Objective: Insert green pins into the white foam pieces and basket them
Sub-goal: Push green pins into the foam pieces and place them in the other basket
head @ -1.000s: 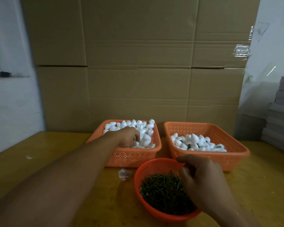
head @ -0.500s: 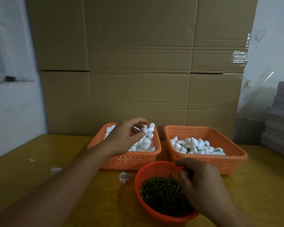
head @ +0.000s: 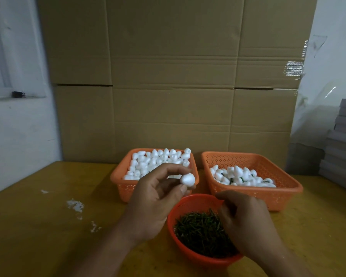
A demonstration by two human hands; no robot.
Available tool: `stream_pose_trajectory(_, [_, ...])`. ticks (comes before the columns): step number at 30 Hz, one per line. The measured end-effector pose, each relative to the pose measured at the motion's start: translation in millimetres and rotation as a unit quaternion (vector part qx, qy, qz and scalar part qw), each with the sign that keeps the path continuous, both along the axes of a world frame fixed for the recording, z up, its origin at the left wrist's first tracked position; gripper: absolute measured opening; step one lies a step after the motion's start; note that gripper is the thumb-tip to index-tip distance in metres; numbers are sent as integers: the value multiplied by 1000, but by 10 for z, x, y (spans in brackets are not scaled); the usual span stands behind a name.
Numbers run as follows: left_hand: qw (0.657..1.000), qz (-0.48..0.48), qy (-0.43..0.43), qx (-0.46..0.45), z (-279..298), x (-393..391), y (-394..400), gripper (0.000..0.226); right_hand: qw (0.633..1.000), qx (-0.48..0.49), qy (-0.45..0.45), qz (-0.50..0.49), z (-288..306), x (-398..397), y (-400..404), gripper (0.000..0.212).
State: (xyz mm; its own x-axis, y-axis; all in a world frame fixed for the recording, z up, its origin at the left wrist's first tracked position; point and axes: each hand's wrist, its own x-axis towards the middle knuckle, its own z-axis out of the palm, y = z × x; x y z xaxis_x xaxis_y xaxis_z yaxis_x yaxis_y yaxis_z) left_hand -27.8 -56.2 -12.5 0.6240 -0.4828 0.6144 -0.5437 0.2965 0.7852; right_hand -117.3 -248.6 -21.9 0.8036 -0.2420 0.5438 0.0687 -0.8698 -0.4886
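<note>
Your left hand (head: 154,198) pinches one white foam piece (head: 187,179) between thumb and fingertips, raised in front of the left basket (head: 116,174) of plain pieces. Your right hand (head: 246,218) curls over the round bowl (head: 188,204) of green pins (head: 198,230) — whether it grips one, you cannot tell.

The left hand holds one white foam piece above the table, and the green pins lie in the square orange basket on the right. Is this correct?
Not quite. The head view shows the green pins in the round orange bowl at the front, under the right hand. The left hand does hold one white foam piece.
</note>
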Motion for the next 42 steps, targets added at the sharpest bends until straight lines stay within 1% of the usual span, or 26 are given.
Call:
stream_pose_trajectory(2, [1000, -5, 9, -10, -15, -33, 11, 20, 1000, -17, 10, 10, -7, 9, 1, 28])
stream_pose_trajectory(4, [1000, -8, 20, -18, -22, -54, 15, 23, 999, -32, 24, 19, -2, 14, 2, 25])
stream_pose_trajectory(7, [999, -12, 33, -19, -35, -86, 21, 23, 996, -59, 55, 40, 16, 23, 18, 11])
stream_pose_trajectory(9, [999, -11, 42, -17, -53, -108, 16, 22, 991, -79, 96, 54, 41, 33, 57, 7])
stream_pose_trajectory(12, [996, -30, 83, -23, -68, -141, -3, 23, 976, -124, 174, 46, 51, 95, 116, 26])
stream_pose_trajectory(14, [989, -71, 124, -28, -68, -156, -9, 30, 964, -148, 219, 31, 32, 154, 154, 34])
stream_pose_trajectory(16, [982, -112, 150, -28, -71, -161, -2, 35, 953, -169, 251, 31, -9, 203, 198, 34])
stream_pose_trajectory(19, [981, -123, 151, -19, -82, -162, 6, 39, 934, -190, 299, 38, -77, 248, 245, 36])
stream_pose_trajectory(21, [982, -112, 155, -14, -81, -164, 1, 33, 929, -192, 314, 35, -99, 270, 259, 26])
stream_pose_trajectory(23, [982, -103, 158, -11, -79, -166, -3, 30, 927, -199, 316, 28, -109, 292, 265, 13])
stream_pose_trajectory(28, [982, -94, 166, -20, -90, -170, -5, 28, 934, -181, 307, 17, -82, 294, 276, 5])
stream_pose_trajectory(32, [977, -94, 186, -36, -91, -177, -15, 26, 947, -162, 279, 0, -81, 265, 257, 6])
stream_pose_trajectory(36, [973, -102, 202, -34, -89, -177, -1, 21, 956, -150, 250, -16, -91, 240, 249, 9])
stream_pose_trajectory(40, [968, -100, 229, -35, -89, -168, 7, 25, 963, -131, 235, -8, -99, 227, 215, 20])
stream_pose_trajectory(42, [964, -103, 243, -40, -88, -168, 2, 25, 971, -107, 213, 1, -111, 209, 192, 25])
